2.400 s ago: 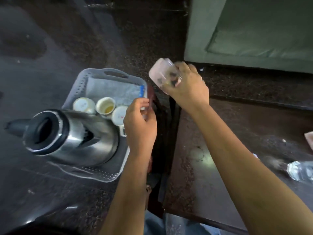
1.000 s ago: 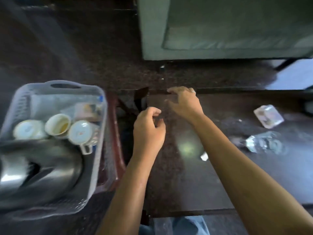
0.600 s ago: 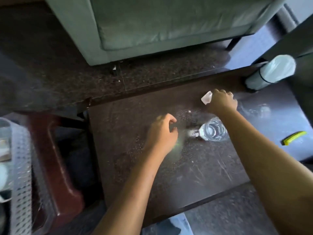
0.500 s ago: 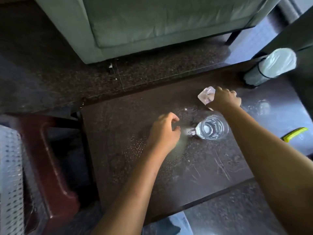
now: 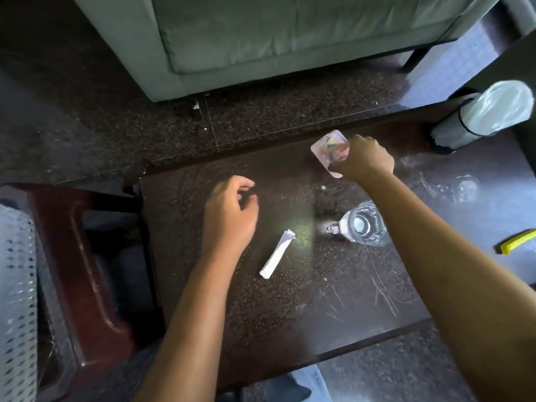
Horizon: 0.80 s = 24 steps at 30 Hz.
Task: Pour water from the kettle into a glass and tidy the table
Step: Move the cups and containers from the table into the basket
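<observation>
counter (image 5: 290, 314): paper slip (image 5: 277, 254) centre | bottle (image 5: 362, 224) right of slip | packet (image 5: 329, 150) behind bottle | stool (image 5: 87, 256) left of counter | sofa (image 5: 261, 39) behind

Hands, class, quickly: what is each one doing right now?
Left hand: loosely curled above the table, holding nothing.
Right hand: closed on the small clear plastic container.

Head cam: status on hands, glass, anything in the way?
Right hand shut on small clear container at table's far edge. Left hand loosely curled, empty, over table. Glass upright, holds water. White packet loose between the hands.
</observation>
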Motion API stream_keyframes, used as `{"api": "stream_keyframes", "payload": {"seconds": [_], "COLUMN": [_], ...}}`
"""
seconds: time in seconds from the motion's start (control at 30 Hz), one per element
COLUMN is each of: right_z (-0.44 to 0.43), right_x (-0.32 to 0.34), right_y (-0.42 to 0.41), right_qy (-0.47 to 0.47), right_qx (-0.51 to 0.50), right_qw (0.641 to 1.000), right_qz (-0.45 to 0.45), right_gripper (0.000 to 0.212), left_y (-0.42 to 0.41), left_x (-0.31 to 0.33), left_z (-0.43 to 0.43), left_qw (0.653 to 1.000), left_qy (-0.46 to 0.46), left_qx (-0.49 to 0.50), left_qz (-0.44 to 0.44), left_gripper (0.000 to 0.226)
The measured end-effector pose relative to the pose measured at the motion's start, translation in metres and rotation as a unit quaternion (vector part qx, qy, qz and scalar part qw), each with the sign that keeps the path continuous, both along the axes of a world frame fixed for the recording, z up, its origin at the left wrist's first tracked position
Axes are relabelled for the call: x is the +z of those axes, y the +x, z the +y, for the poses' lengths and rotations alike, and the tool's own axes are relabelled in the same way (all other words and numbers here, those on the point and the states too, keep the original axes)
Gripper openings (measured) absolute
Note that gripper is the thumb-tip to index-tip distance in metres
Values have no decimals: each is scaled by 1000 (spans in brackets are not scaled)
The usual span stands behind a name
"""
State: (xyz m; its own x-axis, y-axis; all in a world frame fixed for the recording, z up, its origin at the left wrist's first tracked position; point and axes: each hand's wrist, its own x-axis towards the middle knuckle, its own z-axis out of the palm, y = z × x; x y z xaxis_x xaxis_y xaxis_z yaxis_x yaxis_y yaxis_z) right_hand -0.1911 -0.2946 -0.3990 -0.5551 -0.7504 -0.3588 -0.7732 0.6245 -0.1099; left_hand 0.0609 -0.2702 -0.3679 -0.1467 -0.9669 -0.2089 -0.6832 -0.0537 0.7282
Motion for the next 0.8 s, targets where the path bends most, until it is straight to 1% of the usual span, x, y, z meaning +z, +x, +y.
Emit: {"api": "stream_keyframes", "payload": {"seconds": [0.1, 0.23, 0.4, 0.47, 0.57, 0.7, 0.8], "right_z": [-19, -41, -57, -61, -69, -78, -85], "right_x": [19, 48, 84, 93, 98, 94, 90], "right_y": [59, 164, 300, 350, 421, 501, 550], "right_qy": [-60, -129, -182, -189, -176, -145, -123], "right_qx": [38, 113, 227, 273, 346, 416, 474], "right_qw": [996, 973, 927, 907, 882, 858, 844], "right_qz": [-61, -154, -235, -258, -268, -263, -220], "right_gripper": [55, 54, 52, 49, 45, 46, 43], "left_y": [60, 147, 225, 247, 271, 291, 299], "left_x": [14, 36, 54, 56, 57, 50, 45], "left_z": [-9, -5, 5, 9, 14, 28, 35], "left_qw": [995, 972, 930, 917, 906, 921, 925], "left_qy": [-53, -111, -148, -143, -93, -51, -2], "left_qx": [70, 187, 332, 370, 412, 386, 379], "left_qz": [-40, -93, -56, -40, -2, 23, 38], "left_gripper": [18, 25, 43, 51, 64, 68, 73]}}
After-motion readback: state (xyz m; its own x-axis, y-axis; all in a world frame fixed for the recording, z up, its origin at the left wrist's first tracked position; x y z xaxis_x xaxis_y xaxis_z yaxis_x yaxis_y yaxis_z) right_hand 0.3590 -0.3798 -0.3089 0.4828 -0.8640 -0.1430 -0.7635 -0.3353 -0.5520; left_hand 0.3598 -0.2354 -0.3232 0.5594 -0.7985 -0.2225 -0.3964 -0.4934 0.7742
